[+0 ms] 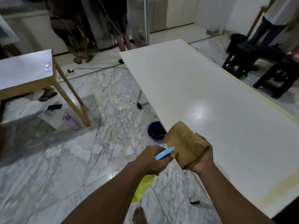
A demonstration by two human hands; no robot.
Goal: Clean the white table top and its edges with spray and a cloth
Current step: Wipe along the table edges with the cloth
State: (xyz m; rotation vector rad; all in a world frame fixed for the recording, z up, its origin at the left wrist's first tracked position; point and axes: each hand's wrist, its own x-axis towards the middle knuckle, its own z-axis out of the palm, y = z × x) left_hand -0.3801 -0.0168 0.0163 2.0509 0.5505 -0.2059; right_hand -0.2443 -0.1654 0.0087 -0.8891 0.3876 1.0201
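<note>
**Wetting the cloth at the desk's edge.** My left grip (150, 160) is curled round the neck of the spray bottle (164, 153). The bottle's blue head is aimed at the cloth (182, 146), and its yellow body hangs below my wrist. The nozzle sits just beside the fabric, I judge so that the spray soaks the cloth rather than drifting off. My right grip (203, 159) cups the folded brown cloth from beneath, fingers wrapped over its far edge, turning a flat face toward the nozzle. Both are held at the near-left edge of the desk (202, 88).

The desk top is white and glossy, with lamp glare midway along it and a yellowish stain (275, 188) toward its near right end. Wiping appears not yet begun. A blue bucket (156, 130) stands on the marble floor (80, 151) against the desk's left side. A second desk (24, 68) stands well apart to the left, and black stools (242, 59) stand beyond the right edge. People stand along the far wall.
</note>
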